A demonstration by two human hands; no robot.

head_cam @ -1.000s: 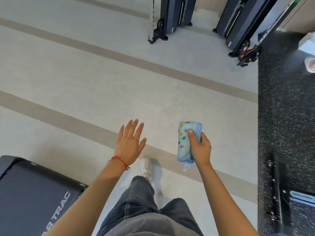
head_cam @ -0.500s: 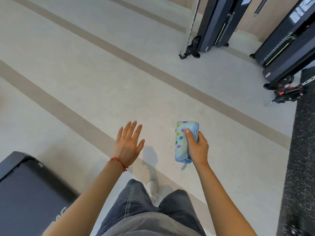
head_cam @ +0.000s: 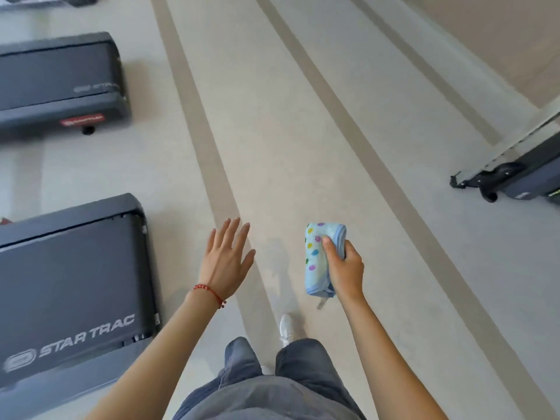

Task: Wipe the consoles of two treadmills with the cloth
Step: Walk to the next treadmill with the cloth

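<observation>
My right hand (head_cam: 345,269) grips a folded light-blue cloth (head_cam: 317,262) with coloured dots, held out over the floor. My left hand (head_cam: 225,262) is stretched forward with straight, spread fingers and holds nothing; a red bead bracelet is on its wrist. The rear deck of a dark treadmill (head_cam: 72,286) marked STAR TRAC lies at the lower left, just left of my left hand. A second treadmill deck (head_cam: 57,77) lies farther off at the upper left. No treadmill console is in view.
The pale floor (head_cam: 288,131) with tan stripes runs ahead between the machines. The base of a dark machine with a wheel (head_cam: 512,177) sits at the right edge. My legs in grey jeans and a white shoe (head_cam: 288,327) show at the bottom.
The view has swung left as I walk: the weight machines slid off to the right and two treadmill decks came into view on the left. Both hands keep their pose.
</observation>
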